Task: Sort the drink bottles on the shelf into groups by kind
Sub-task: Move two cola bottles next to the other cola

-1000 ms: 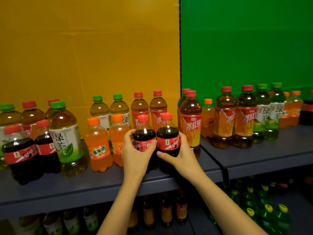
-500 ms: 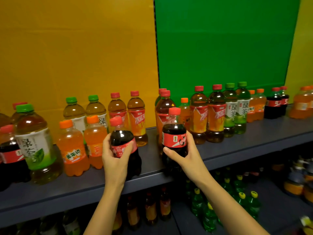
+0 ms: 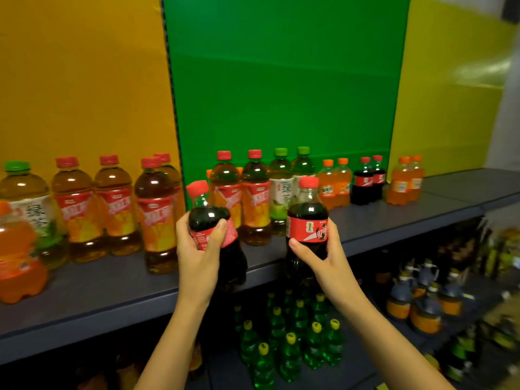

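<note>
My left hand grips a dark cola bottle with a red cap and red label, tilted left and lifted in front of the grey shelf. My right hand grips a second cola bottle, upright, off the shelf's front edge. Along the shelf stand red-capped iced tea bottles, green-capped green tea bottles, orange soda bottles and two more cola bottles at the right.
Two further orange soda bottles stand far right before the yellow panel. A large orange soda sits at the left edge. The lower shelf holds several green bottles and dark jugs.
Both hands have lifted the two cola bottles off the shelf and carried them rightward. The view has swung right, bringing the right end of the shelf into sight.
</note>
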The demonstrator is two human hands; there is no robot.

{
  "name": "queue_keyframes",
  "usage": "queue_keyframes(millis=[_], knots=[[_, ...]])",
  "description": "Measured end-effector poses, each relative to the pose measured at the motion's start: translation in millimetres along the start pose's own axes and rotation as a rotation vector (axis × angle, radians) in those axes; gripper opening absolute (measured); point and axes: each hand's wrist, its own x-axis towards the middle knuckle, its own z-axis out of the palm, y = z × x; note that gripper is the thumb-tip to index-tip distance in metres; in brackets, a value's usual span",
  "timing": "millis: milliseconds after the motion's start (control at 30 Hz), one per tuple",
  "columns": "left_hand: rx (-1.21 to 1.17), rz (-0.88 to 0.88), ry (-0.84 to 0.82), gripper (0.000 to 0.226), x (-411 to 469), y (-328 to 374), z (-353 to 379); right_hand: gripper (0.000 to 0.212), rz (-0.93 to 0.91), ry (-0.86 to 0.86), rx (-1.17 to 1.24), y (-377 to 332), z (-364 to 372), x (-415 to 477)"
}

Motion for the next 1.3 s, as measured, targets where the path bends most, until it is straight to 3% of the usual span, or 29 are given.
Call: queue_keyframes(millis=[333,467,633,933,1300], knots=[[-0.07,-0.116,-0.069,0.037,-43.6,-34.5,152.2,0.073,0.056,0.078,-0.084,26.7,-155.4,5.2],[-0.066,-0.14,-0.144,0.03,-45.5,-50.6,197.4,0.064,0.076,0.1,-0.106,41.5,-195.9,18.1],[-0.061,-0.133,-0.173,0.032,-35.2,-73.5,241.2,0.071,0.07,0.112,-0.108,63.0,-229.2,43.3],[-0.001,-0.041,-0.155,0.036,18.6,-105.3,293.2,0.061,0.016,0.009,-0.086,92.9,-251.1,127.1],[0.236,0.065,0.003,0.043,42.6,-111.8,285.3,0.065,-0.038,-0.233,0.011,127.6,-216.0,199.2]])
